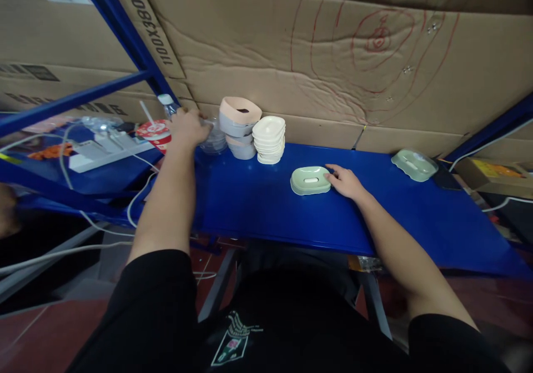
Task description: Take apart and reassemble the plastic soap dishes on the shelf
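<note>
My right hand (342, 181) touches the right end of a green oval dish (306, 180), its thumb over the rim; the dish lies on the blue table (258, 212) with a small white piece in its middle. At the back left, my left hand (189, 126) reaches over clear plastic containers (214, 138), fingers partly spread, beside a clear bottle (167, 102). Whether it touches them is unclear. Right of it stand stacked pink and grey bowls (239, 119) and a stack of cream dishes (270, 140).
A red and white cup (155, 131) with a straw stands left of my left hand, near a white power strip (110, 154) with cables. Another green dish (414, 165) lies at the back right. Cardboard (266, 56) walls the back, and blue frame bars stand at both sides.
</note>
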{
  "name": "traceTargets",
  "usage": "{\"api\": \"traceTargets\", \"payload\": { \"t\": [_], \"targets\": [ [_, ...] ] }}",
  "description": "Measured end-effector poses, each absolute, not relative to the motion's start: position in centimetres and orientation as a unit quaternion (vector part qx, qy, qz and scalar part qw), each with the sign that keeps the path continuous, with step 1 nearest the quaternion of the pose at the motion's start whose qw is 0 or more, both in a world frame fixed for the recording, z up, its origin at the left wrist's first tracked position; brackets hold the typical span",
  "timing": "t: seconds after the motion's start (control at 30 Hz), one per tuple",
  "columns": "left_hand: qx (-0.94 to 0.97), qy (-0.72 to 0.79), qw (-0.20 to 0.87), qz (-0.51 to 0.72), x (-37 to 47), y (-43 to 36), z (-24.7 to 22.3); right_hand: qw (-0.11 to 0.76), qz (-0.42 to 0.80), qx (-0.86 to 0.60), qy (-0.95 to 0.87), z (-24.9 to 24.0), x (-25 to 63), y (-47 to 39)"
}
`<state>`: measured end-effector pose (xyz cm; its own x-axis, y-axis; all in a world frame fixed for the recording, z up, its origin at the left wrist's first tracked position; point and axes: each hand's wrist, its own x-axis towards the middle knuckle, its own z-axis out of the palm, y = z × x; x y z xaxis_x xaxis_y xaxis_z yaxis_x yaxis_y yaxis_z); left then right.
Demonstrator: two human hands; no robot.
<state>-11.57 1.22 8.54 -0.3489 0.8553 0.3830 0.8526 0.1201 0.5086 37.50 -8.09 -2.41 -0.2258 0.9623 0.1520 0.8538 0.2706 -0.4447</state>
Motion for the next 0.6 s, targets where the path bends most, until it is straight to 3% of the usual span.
{"api": "traceTargets", "payload": {
  "t": [0.3, 0.6],
  "targets": [
    [0.588, 0.739, 0.022, 0.327, -11.9, 1.7, 8.1, 0.196, 0.131, -0.586, -0.775, -2.4, 37.6, -8.2],
    [0.567, 0.722, -0.004, 0.396, -12.3, 1.4, 7.4, 0.188, 0.136, -0.586, -0.777, -2.2, 37.5, -8.2]
  ]
}}
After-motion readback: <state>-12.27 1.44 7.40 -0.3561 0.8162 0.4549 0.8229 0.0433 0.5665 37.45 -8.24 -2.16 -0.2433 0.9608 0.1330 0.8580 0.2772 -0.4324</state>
